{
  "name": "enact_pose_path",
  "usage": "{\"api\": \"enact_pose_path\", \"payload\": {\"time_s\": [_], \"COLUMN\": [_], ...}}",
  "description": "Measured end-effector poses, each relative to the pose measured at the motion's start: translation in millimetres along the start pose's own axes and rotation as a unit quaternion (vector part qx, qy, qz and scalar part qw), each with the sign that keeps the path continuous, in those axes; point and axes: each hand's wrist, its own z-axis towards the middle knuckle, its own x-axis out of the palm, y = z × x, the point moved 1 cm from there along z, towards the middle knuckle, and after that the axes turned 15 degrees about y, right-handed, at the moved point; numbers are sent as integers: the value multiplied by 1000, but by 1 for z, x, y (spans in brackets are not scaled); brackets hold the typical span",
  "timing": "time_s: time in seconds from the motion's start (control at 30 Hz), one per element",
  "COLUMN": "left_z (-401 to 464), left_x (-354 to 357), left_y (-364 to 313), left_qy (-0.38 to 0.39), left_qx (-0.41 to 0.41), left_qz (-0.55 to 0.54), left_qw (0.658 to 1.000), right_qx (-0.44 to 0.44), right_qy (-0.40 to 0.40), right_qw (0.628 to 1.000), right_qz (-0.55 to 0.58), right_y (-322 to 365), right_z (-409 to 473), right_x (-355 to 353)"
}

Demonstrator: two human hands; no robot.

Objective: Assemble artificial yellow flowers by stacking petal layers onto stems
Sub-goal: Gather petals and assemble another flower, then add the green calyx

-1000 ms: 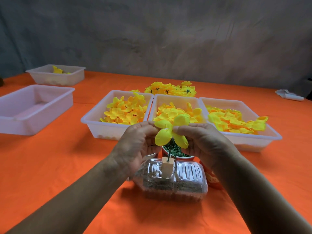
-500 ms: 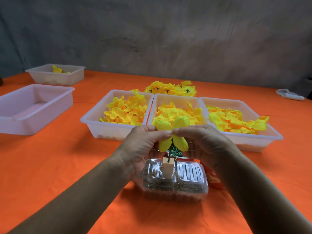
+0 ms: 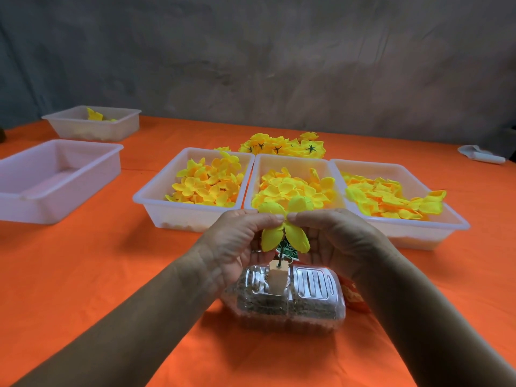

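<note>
A yellow petal layer (image 3: 284,226) sits at the top of a thin green stem (image 3: 281,253). The stem stands in a small wooden block (image 3: 277,277) on a clear plastic container (image 3: 287,300). My left hand (image 3: 240,244) and my right hand (image 3: 335,238) pinch the petal layer from either side, fingertips almost meeting at its middle. Three white trays hold loose yellow petals: left tray (image 3: 156,202), middle tray (image 3: 293,163), right tray (image 3: 458,224). A heap of finished flowers (image 3: 282,143) lies behind them.
An orange cloth (image 3: 97,261) covers the table. A large white tray (image 3: 55,177) stands at the left, a smaller one (image 3: 95,121) with a few petals behind it. A white object (image 3: 480,155) lies far right. A red packet (image 3: 354,297) pokes out beside the container.
Both hands have pushed the petal layer down the stem a little; the fingertips closed in over its centre and the lower petals now droop toward the block.
</note>
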Motion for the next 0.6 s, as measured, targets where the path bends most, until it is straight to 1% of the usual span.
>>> {"api": "enact_pose_path", "payload": {"time_s": [0.5,0.6], "left_z": [3,3], "left_x": [2,0], "left_y": [1,2], "left_qy": [8,12], "left_qx": [-17,-3], "left_qz": [-6,12], "left_qw": [1000,1000], "right_qx": [27,24], "right_qy": [32,37], "right_qw": [998,998], "right_qz": [42,46], "right_y": [-7,-8], "right_z": [2,2], "right_x": [0,0]}}
